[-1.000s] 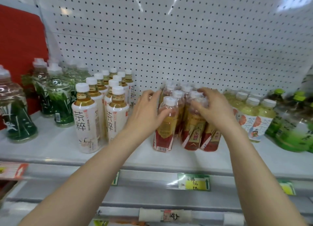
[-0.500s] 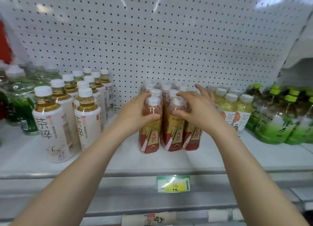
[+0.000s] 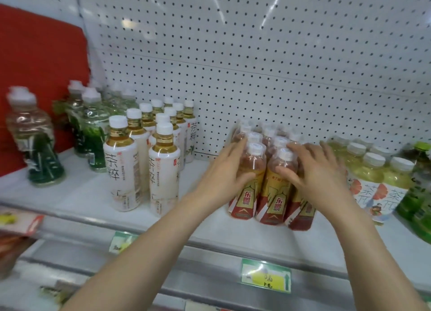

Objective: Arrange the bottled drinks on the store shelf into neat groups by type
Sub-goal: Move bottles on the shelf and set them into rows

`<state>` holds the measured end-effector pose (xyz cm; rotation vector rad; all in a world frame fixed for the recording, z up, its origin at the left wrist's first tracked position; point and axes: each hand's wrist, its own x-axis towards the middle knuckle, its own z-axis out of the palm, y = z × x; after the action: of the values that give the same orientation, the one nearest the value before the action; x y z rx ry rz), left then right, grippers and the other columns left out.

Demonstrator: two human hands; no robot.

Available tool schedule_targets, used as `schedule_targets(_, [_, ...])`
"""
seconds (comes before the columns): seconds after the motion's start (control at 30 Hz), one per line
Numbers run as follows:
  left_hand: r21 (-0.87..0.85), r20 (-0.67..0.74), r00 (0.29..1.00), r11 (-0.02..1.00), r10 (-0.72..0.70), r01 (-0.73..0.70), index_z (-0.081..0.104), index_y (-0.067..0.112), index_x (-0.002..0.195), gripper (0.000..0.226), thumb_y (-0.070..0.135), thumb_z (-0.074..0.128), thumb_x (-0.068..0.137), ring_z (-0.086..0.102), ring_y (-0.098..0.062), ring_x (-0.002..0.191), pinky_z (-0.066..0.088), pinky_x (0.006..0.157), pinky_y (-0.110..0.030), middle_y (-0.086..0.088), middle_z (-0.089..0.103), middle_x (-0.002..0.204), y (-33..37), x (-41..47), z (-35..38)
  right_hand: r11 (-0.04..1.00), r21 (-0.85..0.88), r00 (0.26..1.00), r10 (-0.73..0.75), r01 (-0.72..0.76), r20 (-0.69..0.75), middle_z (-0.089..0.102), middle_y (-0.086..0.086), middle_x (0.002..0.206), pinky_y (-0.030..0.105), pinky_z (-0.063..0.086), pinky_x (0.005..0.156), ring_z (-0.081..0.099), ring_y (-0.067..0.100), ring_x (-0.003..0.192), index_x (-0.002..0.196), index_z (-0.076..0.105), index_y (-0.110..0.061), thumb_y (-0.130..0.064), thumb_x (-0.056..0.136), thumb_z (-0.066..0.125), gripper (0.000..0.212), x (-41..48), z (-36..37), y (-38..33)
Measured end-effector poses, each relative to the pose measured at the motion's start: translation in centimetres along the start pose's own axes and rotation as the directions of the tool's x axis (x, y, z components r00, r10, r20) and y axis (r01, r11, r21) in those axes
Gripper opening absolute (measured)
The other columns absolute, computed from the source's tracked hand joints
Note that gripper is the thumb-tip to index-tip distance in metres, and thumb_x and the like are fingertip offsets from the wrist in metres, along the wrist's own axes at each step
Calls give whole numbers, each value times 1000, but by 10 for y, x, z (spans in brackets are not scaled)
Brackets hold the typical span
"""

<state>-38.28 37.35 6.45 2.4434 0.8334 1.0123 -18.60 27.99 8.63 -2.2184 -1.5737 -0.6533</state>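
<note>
A cluster of several red-and-gold labelled bottles (image 3: 270, 194) stands mid-shelf. My left hand (image 3: 224, 173) presses flat against the left side of the front-left bottle. My right hand (image 3: 314, 175) lies on the front-right bottles, fingers spread over their shoulders. To the left stand two rows of white-labelled tea bottles (image 3: 163, 170) with amber liquid. Pale yellow bottles with flower labels (image 3: 382, 180) stand just right of my right hand. Green-capped green bottles (image 3: 419, 194) sit at the far right, and clear bottles with green labels (image 3: 93, 133) at the far left.
The white shelf (image 3: 88, 194) has a bare gap between the white-labelled and red-labelled groups. A perforated white back panel (image 3: 256, 65) rises behind. A red panel (image 3: 35, 77) is at the left. Price tags (image 3: 265, 275) hang on the shelf's front rail.
Both hands have stayed pressed on the red-labelled cluster and squeezed it tighter. The camera has swung back to the left, so the red panel shows again.
</note>
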Motion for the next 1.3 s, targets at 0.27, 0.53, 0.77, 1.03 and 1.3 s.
schedule_targets(0.27, [257,-683,714,966,154,38,58,14,128,38,10,62,90,46,-24,116,27,99,-14,-8,53,124,-63,-67,-117,666,673,942,-296,323,-159,55,-6,134,8,43,87,56,4,111,141,50,-21,-24,100,52,41,26,-25,-153])
schedule_targets(0.53, [83,-164,977,985,-135,150,46,27,143,52,32,60,94,56,-7,109,46,92,-27,7,59,130,-122,-59,-200,646,743,866,-461,177,194,62,-6,132,35,48,101,63,10,111,133,60,-24,-17,97,59,37,61,-22,-226])
schedule_targets(0.77, [-30,-104,993,998,-61,58,53,27,136,53,27,70,86,65,-10,100,54,93,-38,4,68,118,-146,-49,-210,904,415,989,-45,100,-140,65,-1,81,35,46,69,60,19,76,91,66,-18,-56,79,72,40,47,-7,-279])
schedule_targets(1.03, [-81,-61,998,996,22,-27,52,27,136,50,25,67,89,63,-9,103,50,92,-31,8,67,119,-156,-47,-213,833,551,987,-123,45,106,69,-6,114,26,51,88,64,8,99,128,61,-23,-28,98,56,31,35,-25,-272])
schedule_targets(1.3, [-113,-77,997,994,1,-10,51,30,136,53,28,69,87,64,-12,107,49,98,-38,6,68,119,-161,-46,-210,797,596,971,-206,95,122,67,-10,106,14,46,71,63,-5,87,126,57,-26,-19,102,50,26,32,-23,-271])
